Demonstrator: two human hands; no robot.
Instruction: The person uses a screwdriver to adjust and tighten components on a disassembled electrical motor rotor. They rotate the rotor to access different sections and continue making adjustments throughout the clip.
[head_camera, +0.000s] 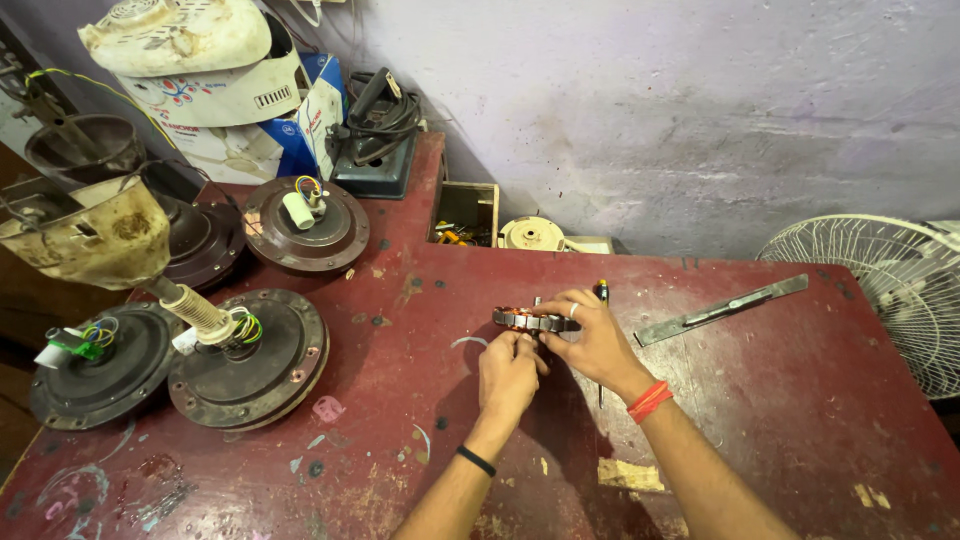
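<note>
A round motor stator (522, 320) with copper windings is held just above the worn red table (780, 400), near its middle. My right hand (592, 335) grips its right side from above, a ring on one finger and a red thread at the wrist. My left hand (508, 375), with a black band at the wrist, reaches up under the stator, fingertips pinched at its near edge. A screwdriver (601, 296) with a dark handle lies under my right hand, mostly hidden.
Three ceiling fan motors (250, 365) (95, 365) (305, 222) sit at the table's left, with wires sticking up. A flat metal bar (720, 309) lies to the right. A white fan guard (885, 290) stands past the right edge. Boxes and an old iron (375, 135) crowd the back left.
</note>
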